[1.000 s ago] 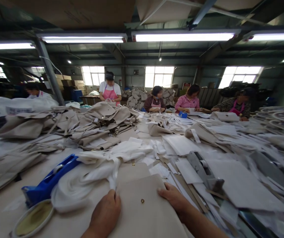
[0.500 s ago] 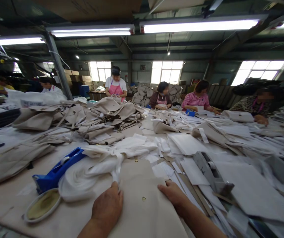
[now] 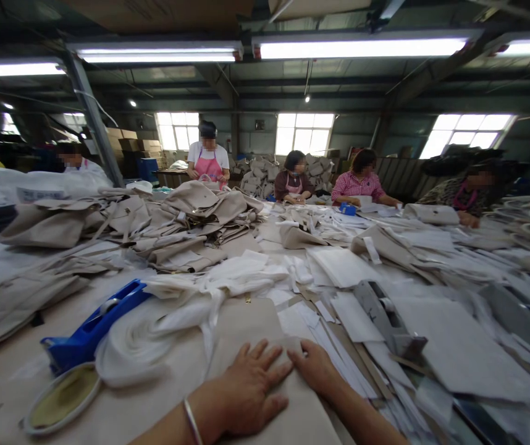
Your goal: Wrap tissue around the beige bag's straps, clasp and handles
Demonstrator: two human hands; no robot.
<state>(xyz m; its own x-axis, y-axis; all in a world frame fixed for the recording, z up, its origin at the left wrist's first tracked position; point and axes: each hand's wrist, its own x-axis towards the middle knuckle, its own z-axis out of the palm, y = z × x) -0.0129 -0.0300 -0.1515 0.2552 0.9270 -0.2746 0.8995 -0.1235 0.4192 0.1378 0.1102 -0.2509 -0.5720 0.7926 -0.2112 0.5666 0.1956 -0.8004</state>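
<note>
A flat beige bag [image 3: 246, 324] lies in front of me, with a small metal fitting at its far end. My left hand [image 3: 251, 389] rests flat on top of it, fingers spread, a bangle round the wrist. At the bag's right edge, my right hand [image 3: 315, 369] has its thumb on top and its other fingers curled at the edge, partly hidden. Left of the bag sit a loose coil of white strip material [image 3: 130, 346] and a blue tape dispenser [image 3: 93, 324].
A round shallow dish [image 3: 63, 395] stands at the near left. Grey tape dispensers [image 3: 388, 318] and white sheets [image 3: 473, 352] cover the right side. Beyond lies a heap of beige bags [image 3: 200, 213]. Several co-workers, one in a pink apron [image 3: 208, 165], are across the table.
My left hand has left the bag's left edge and moved right onto its top, with fingers spread. My right hand stays at the right edge. The view has shifted slightly.
</note>
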